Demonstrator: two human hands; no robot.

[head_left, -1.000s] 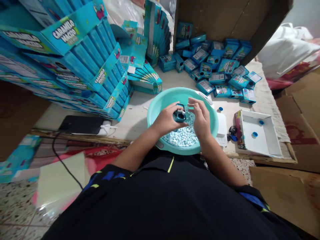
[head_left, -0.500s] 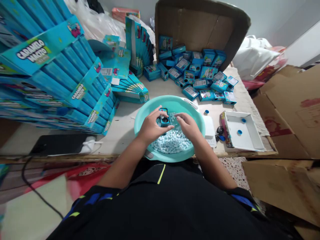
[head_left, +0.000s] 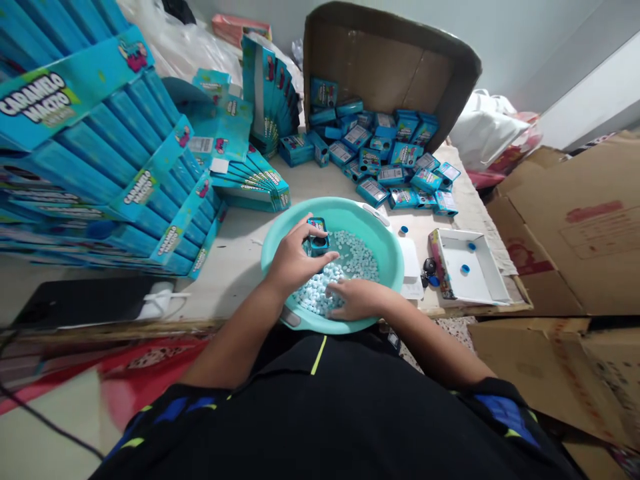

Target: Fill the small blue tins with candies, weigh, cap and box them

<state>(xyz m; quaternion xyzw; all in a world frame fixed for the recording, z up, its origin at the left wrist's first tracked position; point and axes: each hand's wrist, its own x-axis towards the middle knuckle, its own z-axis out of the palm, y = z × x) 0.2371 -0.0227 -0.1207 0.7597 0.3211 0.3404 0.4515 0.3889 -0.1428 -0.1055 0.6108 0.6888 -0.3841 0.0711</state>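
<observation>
My left hand (head_left: 295, 257) grips a small blue candy box (head_left: 319, 239) between thumb and fingers, over the left side of a turquoise basin (head_left: 390, 267). A dark round opening shows on the end of the box that faces up. Inside the basin lies a layer of small white and pale blue candies (head_left: 313, 293). My right hand (head_left: 360, 298) is down among them near the basin's front, fingers curled around some candies; the fingertips are partly buried.
Stacked blue display cartons (head_left: 115, 153) rise at the left, beside a black tablet-like device (head_left: 80, 301). Many blue boxes (head_left: 373, 190) spill from a cardboard box (head_left: 390, 60) behind the basin. Blue caps (head_left: 465, 269) lie in a white tray (head_left: 480, 283) at right, with keys (head_left: 429, 267) alongside.
My right hand has moved down and left from beside the blue box into the candies, which are now pushed toward the front left. My left hand still holds the box.
</observation>
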